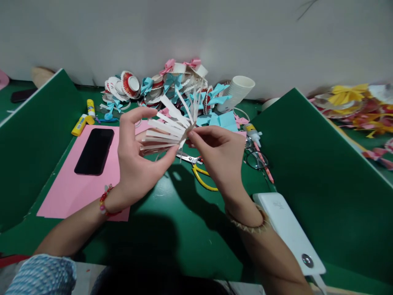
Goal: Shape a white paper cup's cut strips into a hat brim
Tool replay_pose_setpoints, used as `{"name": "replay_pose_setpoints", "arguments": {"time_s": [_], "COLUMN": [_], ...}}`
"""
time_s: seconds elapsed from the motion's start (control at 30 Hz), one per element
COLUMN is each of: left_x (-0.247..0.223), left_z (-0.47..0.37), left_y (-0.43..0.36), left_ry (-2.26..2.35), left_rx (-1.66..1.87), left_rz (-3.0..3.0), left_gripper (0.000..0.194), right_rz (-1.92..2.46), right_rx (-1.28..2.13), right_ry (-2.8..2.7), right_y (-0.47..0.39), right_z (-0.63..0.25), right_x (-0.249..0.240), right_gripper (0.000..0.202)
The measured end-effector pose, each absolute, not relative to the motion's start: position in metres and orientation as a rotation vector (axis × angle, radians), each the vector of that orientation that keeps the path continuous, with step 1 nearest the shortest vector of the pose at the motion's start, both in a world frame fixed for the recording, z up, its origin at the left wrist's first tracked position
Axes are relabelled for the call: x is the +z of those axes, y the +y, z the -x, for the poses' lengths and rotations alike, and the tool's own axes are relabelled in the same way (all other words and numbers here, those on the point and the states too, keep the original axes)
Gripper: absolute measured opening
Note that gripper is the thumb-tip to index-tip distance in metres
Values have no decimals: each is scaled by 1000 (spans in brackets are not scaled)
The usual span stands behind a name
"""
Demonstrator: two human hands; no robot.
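the left hand [133,152] and right hand [222,153] hold a white paper piece [168,128], cut into splayed strips, above the green surface [175,209]. the right fingers pinch its base; the left fingers curve around the strips, the thumb touching near the base. below, scissors [190,159] with yellow handles lie partly hidden by the right hand. to the left, a dark phone [94,151] rests on pink paper [67,196]. a white power bank [285,229] lies near the right forearm. behind, stacked paper cups [238,92] tilt beside a pile of paper decorations [172,82].
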State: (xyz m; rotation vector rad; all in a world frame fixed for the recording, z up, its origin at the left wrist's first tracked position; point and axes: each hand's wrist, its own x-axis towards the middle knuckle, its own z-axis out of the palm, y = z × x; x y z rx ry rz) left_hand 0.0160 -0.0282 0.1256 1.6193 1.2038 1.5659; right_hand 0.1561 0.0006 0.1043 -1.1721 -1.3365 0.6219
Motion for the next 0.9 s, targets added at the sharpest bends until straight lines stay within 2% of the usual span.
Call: {"name": "replay_pose_setpoints", "arguments": {"time_s": [0.23,0.43,0.5,0.57,0.67,0.77,0.9], "left_x": [119,117,117,118,122,128,130], "left_z": [-19,-19,-17,-14,-7,-3,-2], "left_y": [-26,-23,-19,-13,-5,-2,-2], "left_ry": [1215,1184,1187,1197,1143,1104,1078], "left_rx": [1649,1690,1729,1712,1567,1470,1378], "left_rz": [-1675,-1687,-1604,-1488,-1337,-1228,-1135], "left_gripper": [66,57,55,55,52,51,45], "right_rz": [1063,980,1001,1017,869,880,893], "right_rx": [849,860,722,446,30,-86,-171], "right_ry": [-1228,-1206,-1284,-1397,-1736,-2036,-2123], "right_y": [7,13,9,5,0,1,0], "right_z": [-159,-158,-159,-162,-170,-178,-180], "right_x": [100,91,95,102,115,123,123], "right_gripper": [2,11,11,2,9,8,11]}}
